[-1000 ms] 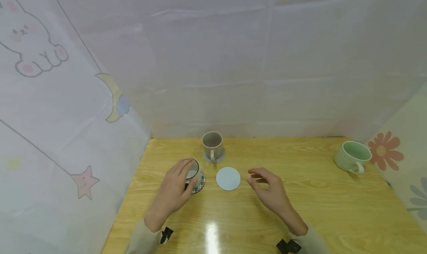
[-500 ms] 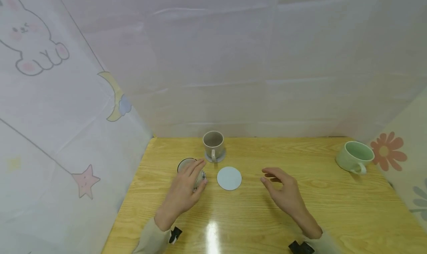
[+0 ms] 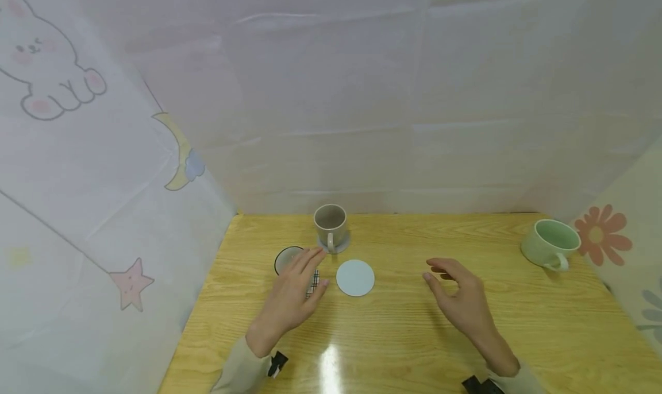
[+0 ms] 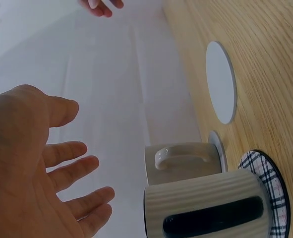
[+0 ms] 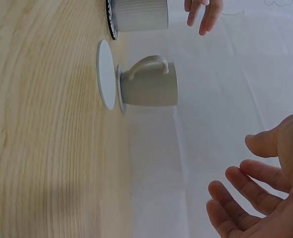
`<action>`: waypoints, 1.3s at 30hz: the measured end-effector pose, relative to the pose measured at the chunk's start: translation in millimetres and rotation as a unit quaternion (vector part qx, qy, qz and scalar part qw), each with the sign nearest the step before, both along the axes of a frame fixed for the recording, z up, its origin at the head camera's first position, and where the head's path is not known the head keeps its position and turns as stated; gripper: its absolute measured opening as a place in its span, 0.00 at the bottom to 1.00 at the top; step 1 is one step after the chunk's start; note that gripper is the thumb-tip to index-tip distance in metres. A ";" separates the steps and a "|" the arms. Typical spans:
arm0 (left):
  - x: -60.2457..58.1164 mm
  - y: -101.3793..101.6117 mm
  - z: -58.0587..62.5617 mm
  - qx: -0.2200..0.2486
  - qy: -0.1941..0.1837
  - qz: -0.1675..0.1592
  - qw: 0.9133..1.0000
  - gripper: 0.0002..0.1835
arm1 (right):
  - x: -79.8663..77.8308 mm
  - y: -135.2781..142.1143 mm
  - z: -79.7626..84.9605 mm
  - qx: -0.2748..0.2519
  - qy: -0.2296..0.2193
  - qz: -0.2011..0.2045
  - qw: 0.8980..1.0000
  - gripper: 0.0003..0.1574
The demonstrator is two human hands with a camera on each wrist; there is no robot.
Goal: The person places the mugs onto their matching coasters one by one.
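My left hand (image 3: 291, 293) hovers with relaxed fingers over a ribbed cream mug (image 4: 210, 203) with a black handle, hiding much of it in the head view. That mug stands upright on a plaid coaster (image 4: 267, 183) with a black edge. Behind it, a grey-beige mug (image 3: 330, 224) sits on a grey coaster (image 3: 341, 246), its handle facing me. A bare pale blue round coaster (image 3: 355, 278) lies between my hands. On the right, my right hand (image 3: 462, 299) is held above the table, fingers loosely bent, holding nothing.
A wide green mug (image 3: 550, 243) stands at the table's far right, handle toward the front. The wooden table (image 3: 393, 336) meets a pale cloth wall (image 3: 331, 95) at the back, and printed cloth closes both sides.
My left hand has come off the cream mug's side and shifted right, now in front of it. My right hand has moved right, away from the pale blue coaster.
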State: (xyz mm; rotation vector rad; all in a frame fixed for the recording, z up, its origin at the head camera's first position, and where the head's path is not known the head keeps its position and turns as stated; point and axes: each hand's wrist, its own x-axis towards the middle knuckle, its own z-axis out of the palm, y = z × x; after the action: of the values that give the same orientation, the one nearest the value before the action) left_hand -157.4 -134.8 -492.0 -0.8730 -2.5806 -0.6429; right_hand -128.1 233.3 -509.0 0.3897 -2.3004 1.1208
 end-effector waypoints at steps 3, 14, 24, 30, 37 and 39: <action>-0.8 2.8 -0.6 -0.002 -0.001 -0.003 1.000 0.32 | 0.6 4.6 1.1 -0.001 0.006 -0.005 1.000 0.23; -4.7 14.6 -2.8 0.004 -0.012 -0.019 1.000 0.32 | -0.5 27.3 4.7 -0.013 0.032 -0.030 0.999 0.25; -7.1 20.6 -4.9 -0.026 -0.035 -0.015 0.999 0.32 | 2.4 45.4 7.5 -0.009 0.026 -0.065 0.998 0.22; -9.4 22.8 -5.8 -0.033 -0.043 -0.015 0.998 0.34 | 2.3 56.3 7.2 -0.012 0.023 -0.077 0.997 0.22; -11.6 27.2 -11.5 -0.032 -0.058 -0.020 0.998 0.34 | 4.1 69.7 7.7 -0.020 0.021 -0.098 0.995 0.21; -12.0 28.7 -13.1 -0.032 -0.068 -0.025 0.997 0.35 | 4.7 75.0 7.2 -0.020 0.016 -0.105 0.994 0.21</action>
State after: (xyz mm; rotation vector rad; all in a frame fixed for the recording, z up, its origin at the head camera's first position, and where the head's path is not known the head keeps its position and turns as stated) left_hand -169.4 -106.1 -505.1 -0.9467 -2.7227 -0.6571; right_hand -123.4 308.3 -501.8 0.1448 -2.2272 1.0446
